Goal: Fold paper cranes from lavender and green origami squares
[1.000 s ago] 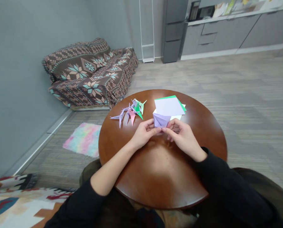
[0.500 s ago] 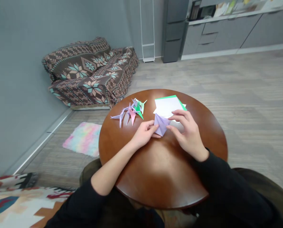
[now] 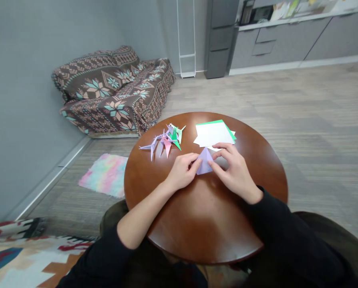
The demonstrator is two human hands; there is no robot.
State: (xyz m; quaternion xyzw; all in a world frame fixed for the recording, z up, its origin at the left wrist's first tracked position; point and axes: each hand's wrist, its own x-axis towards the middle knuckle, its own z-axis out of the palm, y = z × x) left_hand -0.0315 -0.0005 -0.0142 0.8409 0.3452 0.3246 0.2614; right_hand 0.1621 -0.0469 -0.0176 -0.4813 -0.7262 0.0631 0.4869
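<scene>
Sheets [image 3: 211,134] behind fold [image 3: 204,163], cranes [image 3: 165,143] L

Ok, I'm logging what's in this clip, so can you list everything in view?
table: one, round, brown wood, centre
folded paper: one, lilac, flat on the table between both hands
paper sheets: small stack, white on top, green beneath, far side of the table
origami figures: several overlapping, lilac, pink and green, left of the sheets
sofa: one, brown patterned cover, by the left wall
small rug: one, pastel, floor left of the table
patterned rug: one, multicoloured, bottom left
rack frame: one, white, back wall
cabinets: grey, back wall
left hand: fingertips on the paper's left edge
right hand: fingertips on its right side
</scene>
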